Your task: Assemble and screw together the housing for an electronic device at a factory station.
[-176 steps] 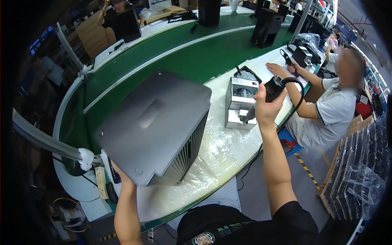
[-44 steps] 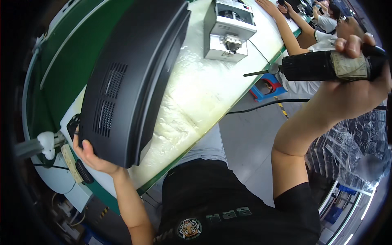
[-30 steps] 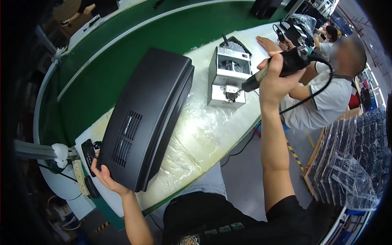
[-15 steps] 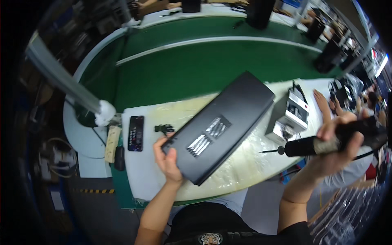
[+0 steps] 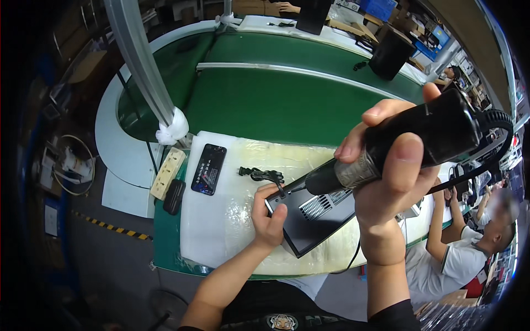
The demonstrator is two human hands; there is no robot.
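My left hand (image 5: 269,222) grips the near-left end of a black box-shaped casing (image 5: 301,230) with vent slots, thumb on top and fingers at its edge. In my right hand (image 5: 395,176) is a black corded electric screwdriver (image 5: 323,181), tilted with its bit pointing down-left. The bit meets the casing's corner beside my left fingers; whether it sits in a screw cannot be made out. A short black power cord (image 5: 259,174) with a plug lies just beyond that corner. The screwdriver and my right hand hide the casing's far end.
A phone (image 5: 208,169), a cream power strip (image 5: 167,172) and a dark oblong item (image 5: 174,197) lie to the left. Beyond the padded worktop (image 5: 207,237) runs a green conveyor belt (image 5: 276,102). A metal post (image 5: 141,60) stands far left. A co-worker (image 5: 447,262) sits at right.
My right hand has brought the electric screwdriver left, from beside the casing to its near-left corner. The casing now lies lower and further right under my left hand. The view has shifted.
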